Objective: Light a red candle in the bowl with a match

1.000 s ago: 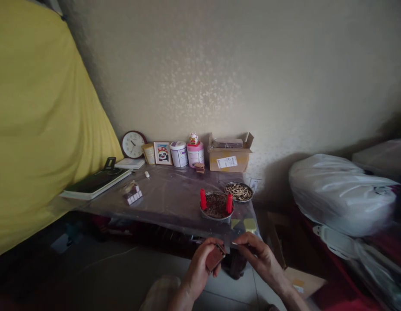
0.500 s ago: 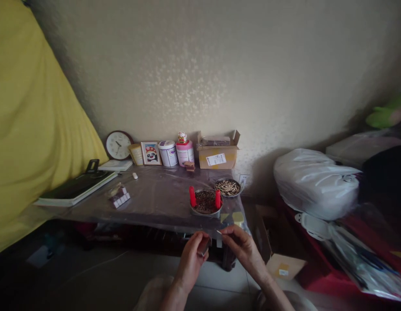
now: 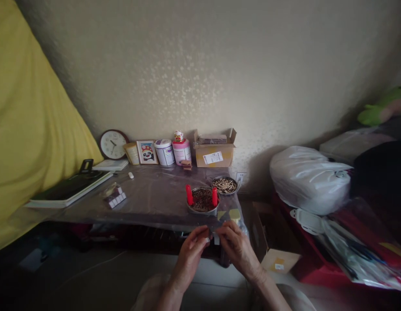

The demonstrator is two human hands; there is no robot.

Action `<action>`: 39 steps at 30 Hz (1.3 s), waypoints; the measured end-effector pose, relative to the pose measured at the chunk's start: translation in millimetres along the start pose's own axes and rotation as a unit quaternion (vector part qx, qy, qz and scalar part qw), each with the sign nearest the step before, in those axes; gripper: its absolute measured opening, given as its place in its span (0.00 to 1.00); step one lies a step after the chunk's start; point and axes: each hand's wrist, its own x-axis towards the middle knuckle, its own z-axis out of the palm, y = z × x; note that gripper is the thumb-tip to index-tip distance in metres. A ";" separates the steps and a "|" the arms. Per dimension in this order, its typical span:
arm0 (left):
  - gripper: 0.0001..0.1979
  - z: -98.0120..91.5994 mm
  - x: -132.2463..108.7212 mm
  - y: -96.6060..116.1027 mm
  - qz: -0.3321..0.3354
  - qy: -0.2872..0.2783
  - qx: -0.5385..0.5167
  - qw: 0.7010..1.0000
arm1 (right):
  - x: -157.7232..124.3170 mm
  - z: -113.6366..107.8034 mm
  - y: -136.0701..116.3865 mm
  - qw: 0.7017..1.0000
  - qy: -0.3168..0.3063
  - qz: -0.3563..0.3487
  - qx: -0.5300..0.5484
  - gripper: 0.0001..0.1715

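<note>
My left hand (image 3: 191,252) is curled round a small brown box (image 3: 207,237), which is mostly hidden by the fingers. My right hand (image 3: 238,248) is pinched shut on a thin stick whose tip meets the box. Both hands touch just below the front edge of the low table (image 3: 155,207). Right behind them on the table stands a metal bowl of dark bits (image 3: 203,201) with two red sticks upright in it. A second metal bowl of pale matchsticks (image 3: 224,185) sits behind that one.
A clock (image 3: 113,144), a framed picture, two tins and a cardboard box (image 3: 214,154) line the wall. Books (image 3: 69,190) and a small packet (image 3: 114,198) lie at the table's left. A yellow curtain hangs left; a white bag (image 3: 308,179) and clutter sit right.
My hands have come together and risen toward the table edge, and the stick's tip now meets the box. The box has turned deeper into my left fingers. The view has swung right.
</note>
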 end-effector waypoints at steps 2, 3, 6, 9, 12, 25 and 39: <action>0.16 0.5 0.2 -2.4 0.007 0.010 0.010 1.000 | 0.0 0.0 -1.8 1.000 -0.015 -0.018 -0.016 0.11; 0.16 0.4 0.5 -3.6 0.010 0.013 0.011 1.000 | 0.1 -0.1 -2.5 0.999 -0.020 -0.025 -0.016 0.11; 0.15 -1.4 1.3 -6.4 0.015 0.014 0.009 1.000 | 0.4 -0.2 -4.3 0.999 -0.025 -0.044 0.003 0.11; 0.15 -3.0 0.7 -6.6 0.014 0.000 -0.002 1.000 | 0.5 0.8 -6.9 0.998 -0.009 -0.051 0.031 0.10; 0.16 -1.8 -1.0 -3.4 0.007 -0.034 -0.034 0.999 | 1.1 1.4 -11.8 0.997 0.031 -0.042 0.055 0.07; 0.10 48.2 13.8 42.0 0.097 -0.086 0.066 0.989 | 23.8 -16.7 -15.4 0.983 0.166 -0.071 0.033 0.12; 0.09 39.3 21.5 48.6 0.085 -0.078 0.007 0.993 | 32.5 -2.7 -5.8 0.976 0.183 -0.111 -0.040 0.12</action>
